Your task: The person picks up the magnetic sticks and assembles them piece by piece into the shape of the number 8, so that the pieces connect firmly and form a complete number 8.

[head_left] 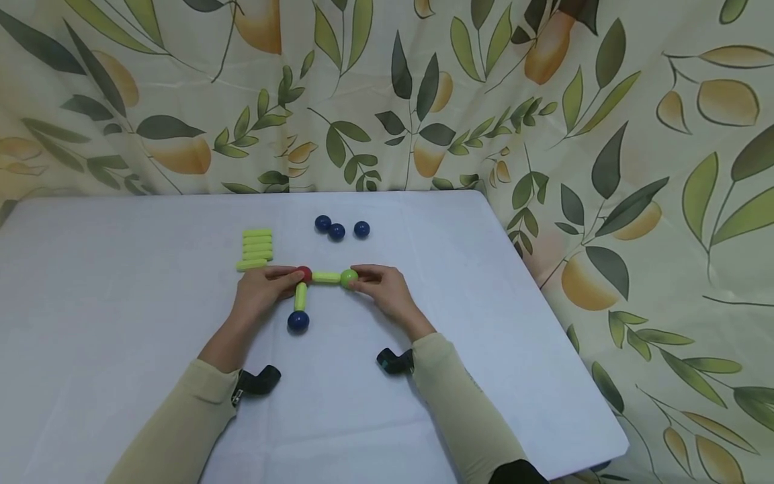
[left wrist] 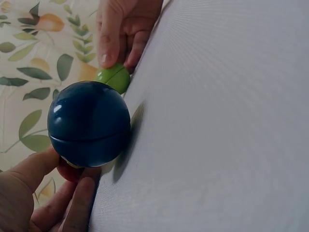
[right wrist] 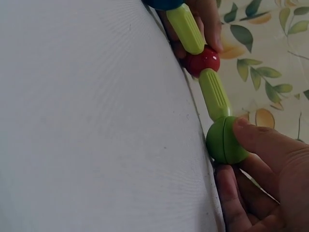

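My left hand (head_left: pixel 261 290) pinches a red ball (head_left: pixel 305 274) between thumb and fingers. From that ball one yellow-green rod (head_left: pixel 326 277) runs right to a green ball (right wrist: pixel 225 140), which my right hand (head_left: pixel 385 293) grips with thumb and fingers. A second yellow-green rod (right wrist: pixel 185 29) leads from the red ball toward me and ends in a dark blue ball (head_left: pixel 298 322). Seen from the left wrist, that blue ball (left wrist: pixel 89 124) fills the middle and covers most of the red one. The joined pieces form a corner shape, close over the white table.
Several loose yellow-green rods (head_left: pixel 257 246) lie in a stack beyond my left hand. Three dark blue balls (head_left: pixel 336 232) rest near the far edge of the white table (head_left: pixel 514 376). A leaf-and-fruit patterned cloth (head_left: pixel 375 94) hangs behind and to the right.
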Demonstrator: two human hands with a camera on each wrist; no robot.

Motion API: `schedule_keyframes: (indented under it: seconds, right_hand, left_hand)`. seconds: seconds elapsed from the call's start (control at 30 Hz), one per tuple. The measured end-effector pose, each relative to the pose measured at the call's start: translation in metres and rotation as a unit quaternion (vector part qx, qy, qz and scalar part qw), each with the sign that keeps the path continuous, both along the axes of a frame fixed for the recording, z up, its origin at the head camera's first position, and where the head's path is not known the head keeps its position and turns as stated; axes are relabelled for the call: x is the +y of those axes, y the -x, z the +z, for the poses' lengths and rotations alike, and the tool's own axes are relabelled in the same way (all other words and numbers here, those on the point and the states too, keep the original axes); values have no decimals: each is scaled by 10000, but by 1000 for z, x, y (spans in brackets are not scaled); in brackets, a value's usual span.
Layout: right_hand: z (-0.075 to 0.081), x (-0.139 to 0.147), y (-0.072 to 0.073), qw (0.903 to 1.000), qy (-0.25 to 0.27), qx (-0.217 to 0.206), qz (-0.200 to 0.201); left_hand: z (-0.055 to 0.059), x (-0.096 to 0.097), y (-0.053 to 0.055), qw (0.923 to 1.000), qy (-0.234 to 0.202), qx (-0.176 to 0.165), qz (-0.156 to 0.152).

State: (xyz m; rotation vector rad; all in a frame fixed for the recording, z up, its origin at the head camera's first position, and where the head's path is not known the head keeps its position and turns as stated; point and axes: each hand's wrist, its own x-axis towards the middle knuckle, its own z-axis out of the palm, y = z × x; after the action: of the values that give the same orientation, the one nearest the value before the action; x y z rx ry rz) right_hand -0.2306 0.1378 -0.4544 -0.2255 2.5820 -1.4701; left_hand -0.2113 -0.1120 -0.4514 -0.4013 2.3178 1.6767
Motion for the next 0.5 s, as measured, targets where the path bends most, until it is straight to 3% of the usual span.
schedule_keyframes:
  seconds: [0.5]
  right_hand:
    - [0,3,3,10000,79,30,37]
  left_hand:
    - [-2,-1,1,10000,-25,-26,16]
